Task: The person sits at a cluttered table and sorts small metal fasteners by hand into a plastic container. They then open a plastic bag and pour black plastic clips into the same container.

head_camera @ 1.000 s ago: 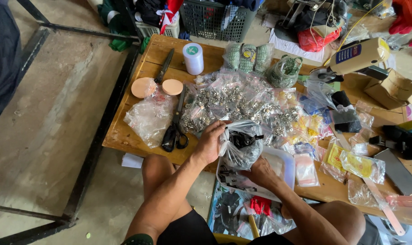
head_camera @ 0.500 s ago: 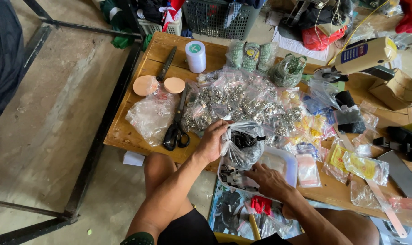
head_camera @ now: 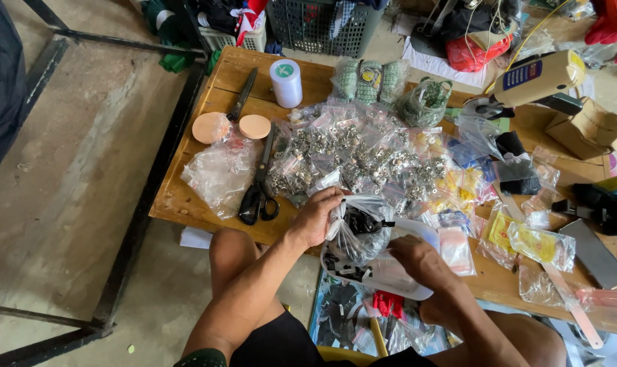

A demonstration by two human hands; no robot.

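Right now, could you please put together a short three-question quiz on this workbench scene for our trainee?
1. True or false: the left hand grips the gathered top of a clear plastic bag holding dark pieces.
2. Multiple choice: what lies just left of the heap of small packets of metal fittings? A) a hammer B) black-handled scissors C) a ruler
3. Fill in: the right hand rests on a white ____ at the near edge of the wooden table.

Key: 1 true; 2 B; 3 tray.
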